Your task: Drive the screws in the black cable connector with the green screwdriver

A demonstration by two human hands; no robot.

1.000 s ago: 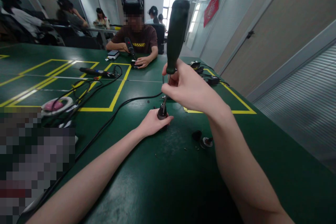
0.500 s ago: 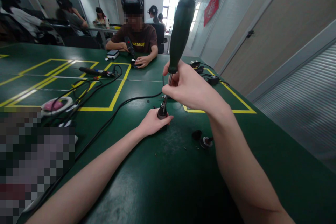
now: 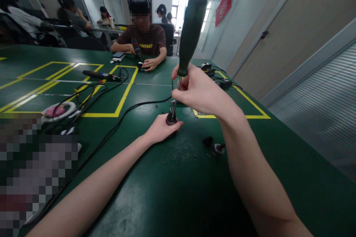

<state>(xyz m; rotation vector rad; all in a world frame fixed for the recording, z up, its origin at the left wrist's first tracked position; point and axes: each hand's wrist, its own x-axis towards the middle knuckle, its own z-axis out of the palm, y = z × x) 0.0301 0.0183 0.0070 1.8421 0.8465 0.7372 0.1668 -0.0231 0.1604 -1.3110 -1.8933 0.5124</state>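
My left hand rests on the table, closed around a small black cylindrical part with bare metal pieces at its upper end. The part stands roughly upright, thumb on its near right side. Above it, my right hand pinches the steel shaft of a screwdriver just under its dark green handle. The screwdriver leans slightly right, its shaft running down to the metal end of the black part. Its exact tip contact is too small to make out. Near my right forearm lie a round black-and-silver piece and a small black piece.
A black cable crosses the green table. On the left lie a black pen-like tool and a white tape roll. More black cables sit at right. Opposite, a co-worker holds a power screwdriver.
The view has shifted very slightly. Both hands, the screwdriver and the black part keep nearly the same places; no grip has changed.
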